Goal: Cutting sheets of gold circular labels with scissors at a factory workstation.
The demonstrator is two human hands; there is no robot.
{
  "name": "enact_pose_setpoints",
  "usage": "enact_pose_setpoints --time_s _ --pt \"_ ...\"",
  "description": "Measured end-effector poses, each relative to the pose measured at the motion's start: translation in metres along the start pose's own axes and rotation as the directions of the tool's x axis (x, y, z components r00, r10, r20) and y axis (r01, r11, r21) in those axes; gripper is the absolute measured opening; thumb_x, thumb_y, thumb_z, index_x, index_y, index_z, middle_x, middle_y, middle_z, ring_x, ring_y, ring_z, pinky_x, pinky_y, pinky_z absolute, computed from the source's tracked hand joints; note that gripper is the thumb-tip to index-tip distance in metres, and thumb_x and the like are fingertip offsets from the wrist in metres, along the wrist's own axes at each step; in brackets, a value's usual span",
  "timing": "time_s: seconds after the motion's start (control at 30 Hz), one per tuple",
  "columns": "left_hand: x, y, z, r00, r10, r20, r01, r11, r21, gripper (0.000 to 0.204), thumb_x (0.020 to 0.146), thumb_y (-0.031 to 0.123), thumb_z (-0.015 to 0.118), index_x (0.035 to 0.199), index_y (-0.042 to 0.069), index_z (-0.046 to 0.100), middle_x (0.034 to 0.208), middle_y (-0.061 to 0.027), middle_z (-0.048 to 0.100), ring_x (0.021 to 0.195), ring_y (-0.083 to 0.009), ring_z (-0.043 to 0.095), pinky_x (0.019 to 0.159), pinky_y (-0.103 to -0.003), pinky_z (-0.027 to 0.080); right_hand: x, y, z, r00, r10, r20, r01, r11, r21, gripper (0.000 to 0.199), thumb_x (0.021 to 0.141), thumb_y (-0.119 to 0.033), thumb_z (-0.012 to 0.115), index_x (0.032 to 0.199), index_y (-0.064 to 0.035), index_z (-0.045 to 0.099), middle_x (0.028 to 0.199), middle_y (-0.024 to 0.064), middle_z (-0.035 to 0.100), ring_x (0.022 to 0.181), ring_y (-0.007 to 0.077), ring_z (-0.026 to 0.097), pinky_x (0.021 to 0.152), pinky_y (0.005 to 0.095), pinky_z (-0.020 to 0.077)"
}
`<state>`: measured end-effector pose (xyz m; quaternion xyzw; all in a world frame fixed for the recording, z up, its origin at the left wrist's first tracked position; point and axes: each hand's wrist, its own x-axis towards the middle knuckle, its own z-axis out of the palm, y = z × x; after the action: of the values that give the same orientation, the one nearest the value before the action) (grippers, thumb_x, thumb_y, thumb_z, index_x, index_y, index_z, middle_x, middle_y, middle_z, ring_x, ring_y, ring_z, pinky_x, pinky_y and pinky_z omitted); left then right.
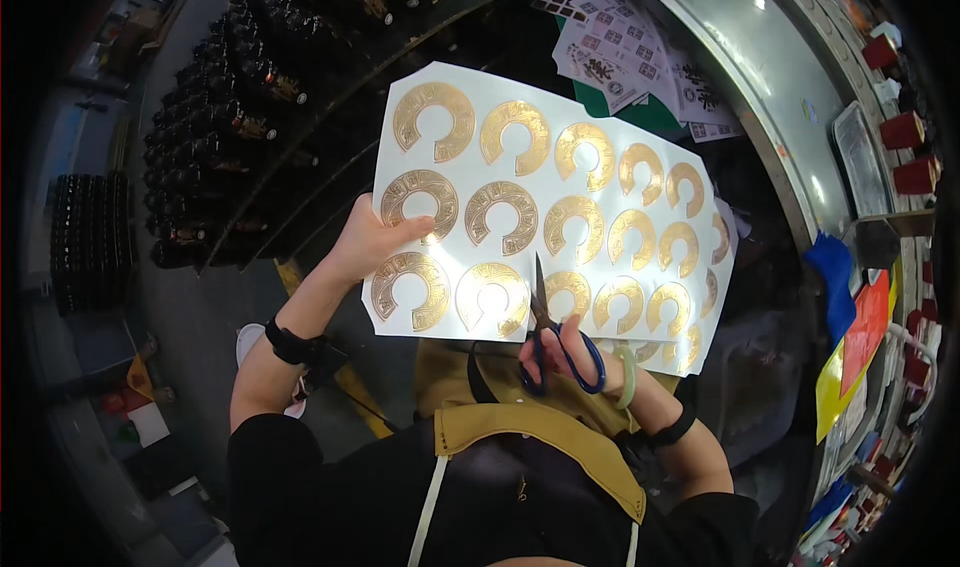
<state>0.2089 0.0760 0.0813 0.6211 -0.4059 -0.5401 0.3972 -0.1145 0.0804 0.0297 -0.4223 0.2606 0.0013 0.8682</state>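
Note:
A large white sheet point(470, 167) printed with several gold C-shaped rings spreads across the middle of the head view. My left hand point(362, 242) grips its left edge, the thumb pressed on top over one ring. In my right hand point(562, 355) is a pair of scissors point(541, 302) with blue handle loops, fingers through the loops. The dark blades point away from me and lie at a slit rising from the sheet's near edge, between the second and third columns of rings. Part of the right end of the sheet bends downward.
Racks of glossy black bottle-like items point(215, 117) stand at left. Printed paper sheets point(615, 52) lie on a green mat point(590, 97) beyond. A metal-edged counter point(730, 27) curves along the right, near dark red cups point(900, 132) and blue, red and yellow material point(850, 317).

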Motion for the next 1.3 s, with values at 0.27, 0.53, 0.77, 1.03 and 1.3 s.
enact_pose_setpoints --time_s 0.27,0.53,0.77,1.03,1.3 --pt "0.023 -0.002 -0.001 1.000 0.013 -0.015 -0.013 0.999 0.035 0.027 0.084 0.005 0.068 0.109 -0.005 0.062 0.098 -0.0088 0.069 0.084 -0.0110 0.064 0.074 -0.028 0.054 -0.082 -0.040 -0.041 0.983 0.177 0.044 -0.145 0.903 -0.405 0.060 0.099 -0.054 0.034 0.088 -0.0012 0.061 0.069 0.0065 0.056 0.066 0.0139 0.054 0.062 0.0294 0.0437" --pt "0.040 0.006 -0.001 0.999 -0.003 0.040 0.002 1.000 0.007 0.029 0.083 0.005 0.069 0.110 -0.005 0.063 0.098 -0.0087 0.069 0.083 -0.0113 0.064 0.073 -0.027 0.053 -0.129 -0.140 -0.118 0.295 -0.673 -0.678 -0.569 0.447 -0.691 0.042 0.079 -0.035 0.073 0.074 0.0018 0.053 0.064 0.0153 0.053 0.058 0.0314 0.051 0.056 0.0388 0.0403" --pt "0.054 0.003 -0.003 0.996 -0.093 -0.008 0.091 0.954 0.285 0.033 0.080 0.009 0.073 0.108 -0.005 0.064 0.099 -0.0100 0.069 0.086 -0.0125 0.065 0.074 -0.027 0.054 -0.149 -0.156 -0.213 0.028 -0.714 -0.700 -0.743 0.453 -0.492 0.036 0.081 -0.033 0.064 0.094 0.0013 0.060 0.093 0.0229 0.065 0.092 0.0400 0.062 0.080 0.0448 0.0473" --pt "0.076 -0.024 0.003 0.994 -0.085 0.073 0.074 0.987 0.144 0.038 0.077 0.011 0.076 0.110 -0.005 0.064 0.099 -0.0074 0.068 0.088 -0.0124 0.063 0.077 -0.029 0.053 -0.154 -0.156 -0.256 -0.164 -0.646 -0.745 -0.674 0.625 -0.394 0.045 0.075 -0.033 0.067 0.101 0.0033 0.061 0.098 0.0238 0.065 0.093 0.0394 0.062 0.083 0.0444 0.0483" --pt "0.101 -0.047 0.013 0.981 -0.134 0.144 0.125 0.990 0.068 0.040 0.078 0.010 0.077 0.112 -0.003 0.063 0.103 -0.0076 0.067 0.090 -0.0136 0.063 0.079 -0.030 0.053 -0.137 -0.160 -0.209 -0.137 -0.951 -0.278 -0.643 0.299 -0.706 0.035 0.075 -0.011 0.068 0.107 0.0011 0.058 0.108 0.0204 0.058 0.101 0.0386 0.055 0.087 0.0447 0.0445"
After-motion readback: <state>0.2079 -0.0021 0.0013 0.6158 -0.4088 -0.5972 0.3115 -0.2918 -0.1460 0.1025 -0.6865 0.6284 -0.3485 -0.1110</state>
